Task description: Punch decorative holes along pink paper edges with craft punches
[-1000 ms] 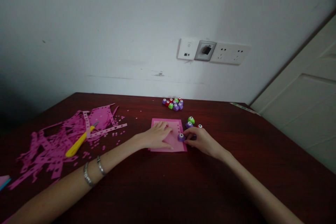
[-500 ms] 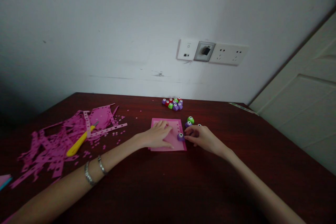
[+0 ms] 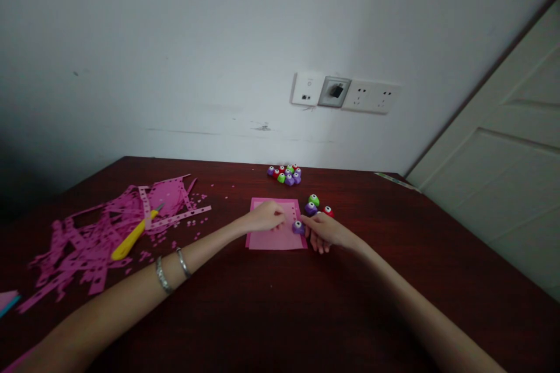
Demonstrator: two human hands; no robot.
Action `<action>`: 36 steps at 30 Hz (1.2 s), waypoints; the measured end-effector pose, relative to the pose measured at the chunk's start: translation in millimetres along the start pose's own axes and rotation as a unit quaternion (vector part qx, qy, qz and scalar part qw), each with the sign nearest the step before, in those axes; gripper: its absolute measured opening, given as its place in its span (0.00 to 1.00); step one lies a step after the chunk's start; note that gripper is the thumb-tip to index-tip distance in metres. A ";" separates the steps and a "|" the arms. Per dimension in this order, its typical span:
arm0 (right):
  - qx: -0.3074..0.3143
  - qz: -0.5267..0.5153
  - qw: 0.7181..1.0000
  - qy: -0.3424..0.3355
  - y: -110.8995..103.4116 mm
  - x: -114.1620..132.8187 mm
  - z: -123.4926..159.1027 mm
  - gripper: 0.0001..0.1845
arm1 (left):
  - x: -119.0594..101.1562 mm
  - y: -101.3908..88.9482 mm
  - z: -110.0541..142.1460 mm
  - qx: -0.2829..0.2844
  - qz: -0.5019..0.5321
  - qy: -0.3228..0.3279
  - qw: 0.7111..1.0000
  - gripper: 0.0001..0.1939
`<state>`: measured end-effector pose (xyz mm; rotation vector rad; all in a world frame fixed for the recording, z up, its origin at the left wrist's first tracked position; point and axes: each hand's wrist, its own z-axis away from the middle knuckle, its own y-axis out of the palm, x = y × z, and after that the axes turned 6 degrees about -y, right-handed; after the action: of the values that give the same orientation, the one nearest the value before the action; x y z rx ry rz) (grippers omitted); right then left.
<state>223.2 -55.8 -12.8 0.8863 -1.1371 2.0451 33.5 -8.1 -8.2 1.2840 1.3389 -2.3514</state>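
Purple plastic punch (image 3: pixel 298 227) sits at three o'clock on the pink paper (image 3: pixel 271 240), the same place as half a second ago. Left hand (image 3: pixel 265 217), which lay flat before, has now its fingers curled over the paper; whether they pinch something, I cannot tell. Right hand (image 3: pixel 326 229) has turned, with its lower fingers hanging down and one fingertip just beside the punch; I cannot tell if it grasps it. Coloured punches (image 3: pixel 314 200) stand at two o'clock, a cluster (image 3: pixel 284 174) at twelve. Dark reddish table (image 3: pixel 271 315) carries pink scraps (image 3: pixel 96 233) and a yellow-handled cutter (image 3: pixel 131 240) toward nine. Beyond are a pale wall (image 3: pixel 175 41), sockets (image 3: pixel 370 96) at one, and a white door (image 3: pixel 503 140) at two.
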 end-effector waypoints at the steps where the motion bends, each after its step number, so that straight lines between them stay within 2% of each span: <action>1: -0.003 0.009 1.000 -0.005 0.4 -0.5 -1.1 0.25 | -0.4 0.3 -1.0 0.000 0.003 -0.006 1.000 0.10; 8: -0.005 0.039 0.999 -0.029 -0.7 -2.0 -1.3 0.29 | -6.1 2.5 -3.1 0.023 0.005 -0.011 1.000 0.11; 13: -0.002 0.047 0.998 -0.031 -0.1 -1.9 -1.7 0.32 | -13.5 3.8 -2.3 0.039 0.026 -0.040 0.998 0.12; 23: -0.007 0.024 0.999 -0.035 2.1 -0.4 1.1 0.32 | -6.4 8.3 -10.8 0.046 0.053 -0.043 0.997 0.18; 29: -0.006 0.024 1.000 -0.018 2.5 9.3 7.7 0.31 | -10.4 3.5 -16.4 0.108 0.056 -0.027 0.992 0.25; 36: 0.016 0.022 1.000 -0.007 -0.7 12.1 7.7 0.31 | -10.3 -1.8 -27.2 0.171 -0.002 -0.034 0.985 0.26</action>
<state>218.7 -59.9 0.2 0.8996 -1.1441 2.1011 55.5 10.9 -6.0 1.2663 0.9442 -2.6863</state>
